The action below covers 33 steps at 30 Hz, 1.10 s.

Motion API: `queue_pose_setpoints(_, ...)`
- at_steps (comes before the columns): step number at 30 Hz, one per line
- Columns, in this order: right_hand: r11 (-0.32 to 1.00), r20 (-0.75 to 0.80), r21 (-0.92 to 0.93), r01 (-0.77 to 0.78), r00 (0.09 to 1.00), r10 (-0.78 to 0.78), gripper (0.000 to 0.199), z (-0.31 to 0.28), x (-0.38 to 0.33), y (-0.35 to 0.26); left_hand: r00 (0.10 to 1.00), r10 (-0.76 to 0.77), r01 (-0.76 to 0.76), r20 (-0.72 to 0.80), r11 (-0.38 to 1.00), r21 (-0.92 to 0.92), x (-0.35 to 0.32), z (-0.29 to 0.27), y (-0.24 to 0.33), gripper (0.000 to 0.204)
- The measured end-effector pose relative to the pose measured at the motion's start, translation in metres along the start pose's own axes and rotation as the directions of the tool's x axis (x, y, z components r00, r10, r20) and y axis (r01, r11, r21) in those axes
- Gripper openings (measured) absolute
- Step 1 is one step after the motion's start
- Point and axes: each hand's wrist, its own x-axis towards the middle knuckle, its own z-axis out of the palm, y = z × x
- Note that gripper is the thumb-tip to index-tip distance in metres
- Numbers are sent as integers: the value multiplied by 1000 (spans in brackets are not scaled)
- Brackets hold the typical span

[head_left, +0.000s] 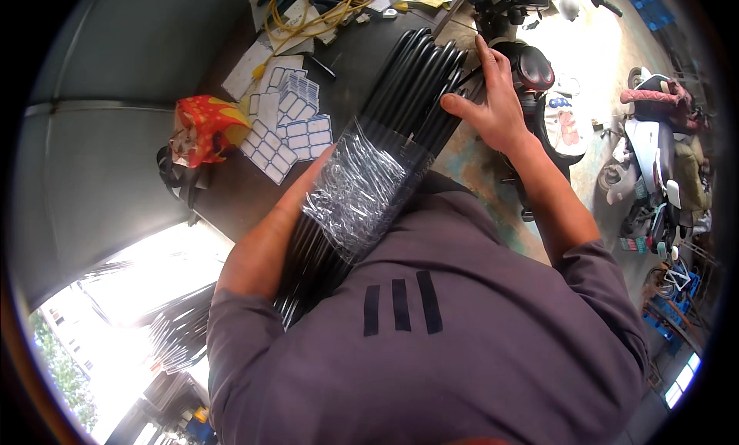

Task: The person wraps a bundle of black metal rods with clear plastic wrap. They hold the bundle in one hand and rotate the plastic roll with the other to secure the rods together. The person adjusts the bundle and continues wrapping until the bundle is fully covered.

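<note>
A long bundle of black rods or tubes [416, 71], with rounded, bent-looking far ends, lies slantwise against my front. Clear plastic film [358, 187] is wrapped round its middle. My left forearm [265, 241] reaches up along the bundle's left side, and the hand goes behind the wrapped part, its fingers hidden. At the upper right end of the bundle is my right hand [500, 106], its thumb and fingers spread apart. The right thumb comes close to the rods' edge; whether it touches them I cannot tell.
White label sheets with blue frames [285, 125], a red and yellow bag [204, 129] and a yellow cable [300, 18] lie on the dark table [231, 206]. Parked scooters [662, 164] stand at the right. Another bundle of rods [181, 333] is at the lower left.
</note>
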Motion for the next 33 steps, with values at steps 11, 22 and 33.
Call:
queue_pose_setpoints(11,1000,1,0,-28,1000,28,125,5,13,-4,998,-56,56,-19,998,3,12,4,8,26)
queue_pose_setpoints(22,997,88,81,10,996,-17,148,-6,-1,-9,998,-47,45,-47,998,-49,12,13,10,26)
queue_pose_setpoints(33,919,-65,394,21,998,5,136,0,-10,3,993,66,-79,-95,986,-145,13,11,18,25)
